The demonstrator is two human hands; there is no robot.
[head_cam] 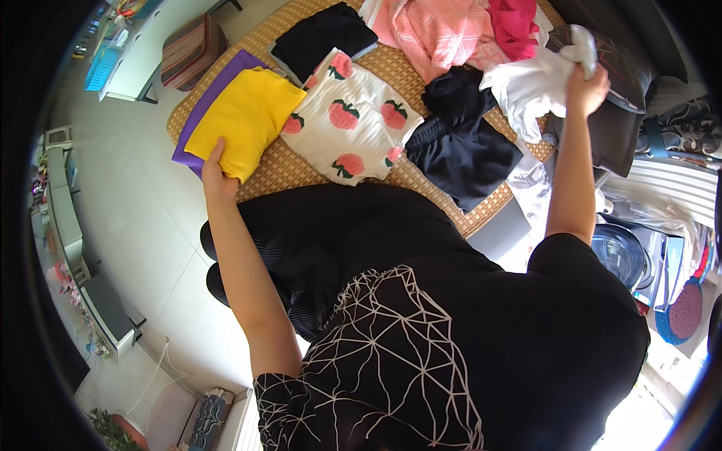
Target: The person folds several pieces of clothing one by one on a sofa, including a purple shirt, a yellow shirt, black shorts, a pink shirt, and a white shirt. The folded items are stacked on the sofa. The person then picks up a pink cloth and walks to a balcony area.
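Observation:
My left hand rests at the near edge of a folded yellow garment, its thumb on top and the fingers hidden beneath. Under the yellow cloth lies a purple garment. To the right is a cream garment with a strawberry pattern, spread out. My right hand, raised at the far right, grips a crumpled white garment. Between the hands lie black trousers or shorts with an elastic waistband. A folded black garment sits on a grey one behind.
The clothes lie on a woven mat. Pink checked cloth and a magenta garment are heaped at the back. A dark cushion stands behind my right hand. A striped stool is at the far left, a clear basin at the right.

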